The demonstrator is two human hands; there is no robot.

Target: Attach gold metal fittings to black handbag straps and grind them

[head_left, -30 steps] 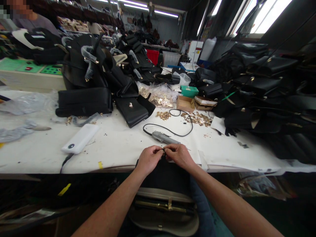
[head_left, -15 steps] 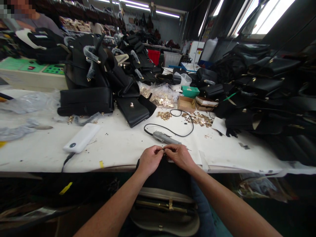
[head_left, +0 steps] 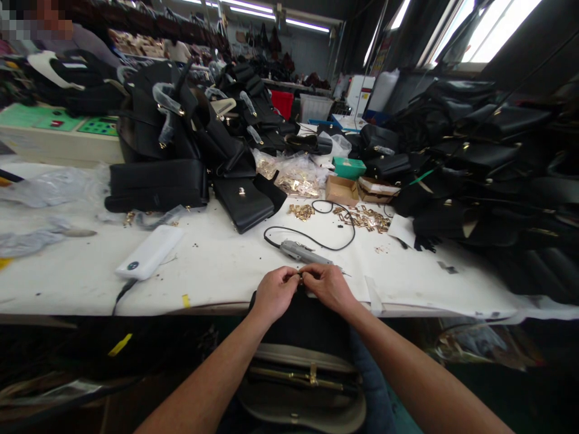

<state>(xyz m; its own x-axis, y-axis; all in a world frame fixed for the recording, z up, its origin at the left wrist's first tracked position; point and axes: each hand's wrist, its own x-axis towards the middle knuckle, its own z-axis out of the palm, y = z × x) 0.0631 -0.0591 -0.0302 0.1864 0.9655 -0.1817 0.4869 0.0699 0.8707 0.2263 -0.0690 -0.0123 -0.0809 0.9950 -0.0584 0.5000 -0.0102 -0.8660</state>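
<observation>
A black handbag [head_left: 303, 328] lies across my lap at the table edge, its mouth with gold-coloured trim toward me. At its far end my left hand [head_left: 277, 290] pinches the edge of the bag's flap between thumb and fingers. Close against it, my right hand [head_left: 326, 286] is pinched on the same edge. A tiny gold-coloured fitting shows between the fingertips, mostly hidden by them. Just beyond the hands, a grey electric screwdriver [head_left: 302, 251] with a black cord lies on the white table [head_left: 226, 265].
Loose gold-coloured fittings [head_left: 364, 218] lie near a small open cardboard box [head_left: 341, 190]. A white power bank [head_left: 151, 252] with a cable is at the left. Black bags [head_left: 158, 184] are piled at left and right. A person [head_left: 85, 45] is in the far left background.
Both hands stay almost in place at the flap edge, with only slight finger movement. The gold-coloured fitting between the fingertips shows a little more now. The person in the background has shifted slightly.
</observation>
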